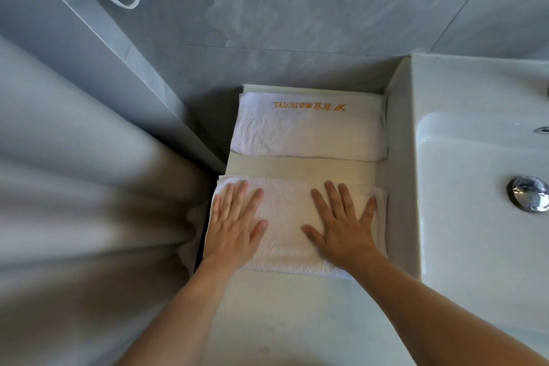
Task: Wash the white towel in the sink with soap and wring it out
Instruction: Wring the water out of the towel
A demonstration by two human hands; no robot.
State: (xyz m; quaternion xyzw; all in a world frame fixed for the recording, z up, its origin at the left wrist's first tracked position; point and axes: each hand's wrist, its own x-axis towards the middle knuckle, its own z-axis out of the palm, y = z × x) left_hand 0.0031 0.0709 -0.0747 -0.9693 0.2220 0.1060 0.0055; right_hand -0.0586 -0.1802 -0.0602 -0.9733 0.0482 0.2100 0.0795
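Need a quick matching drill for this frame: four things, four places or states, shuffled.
Column 1:
1. near towel
2. far towel
3. sink drain
4. curtain

Column 2:
A. gold HOTEL lettering, against the wall
B. chrome, in the basin at right
C. under both flat hands
D. grey folds at left

Pairs: 1-C, 2-A, 3-B, 4-D

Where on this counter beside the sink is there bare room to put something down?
Two bare patches: a narrow strip of counter between the far towel and the near towel, and a wider stretch in front of the near towel, between the forearms. The near towel is taken: the left hand and right hand lie flat on it. The sink basin holds only its drain.
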